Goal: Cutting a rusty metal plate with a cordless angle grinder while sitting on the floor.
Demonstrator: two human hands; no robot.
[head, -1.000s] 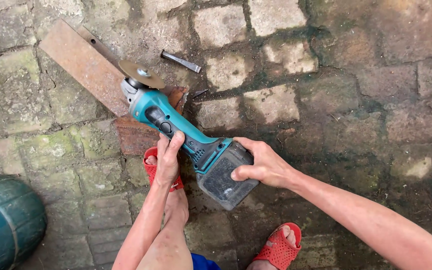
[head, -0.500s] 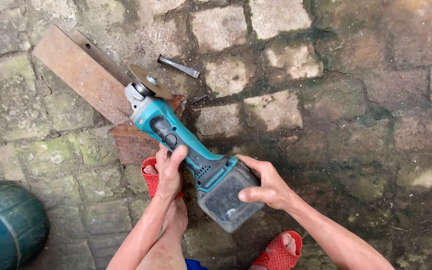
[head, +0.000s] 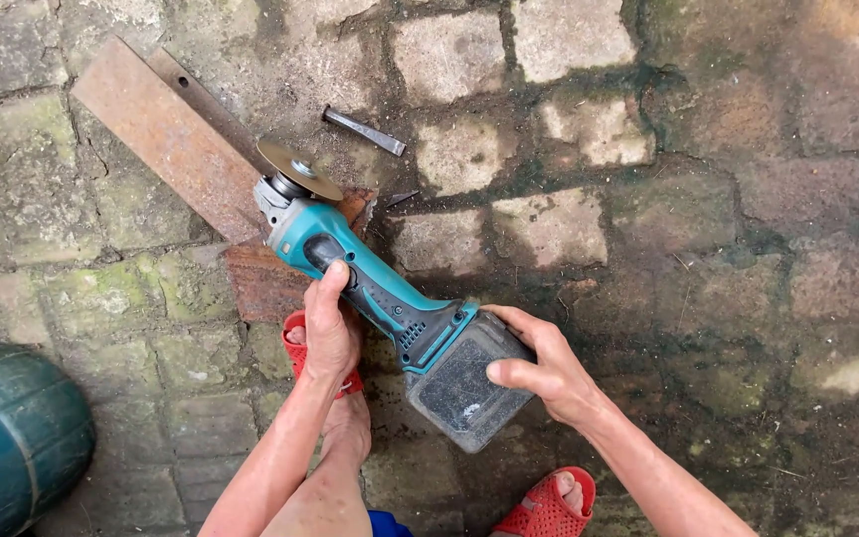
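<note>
I hold a teal and black cordless angle grinder over a brick floor. My left hand wraps its body, thumb near the black switch. My right hand grips the dusty battery pack at the rear. The cutting disc sits tilted upward, just above a long rusty angle-iron bar that lies diagonally on the floor. A rusty flat plate lies under the bar's near end, partly hidden by the grinder.
A short dark metal bolt or chisel lies beyond the disc. A green cylinder rests at the lower left. My feet in red sandals stand on mossy bricks, one by the plate.
The grinder has lifted and turned so the disc now faces up, clear of the bar. Both hands kept their grip; the view has shifted a little.
</note>
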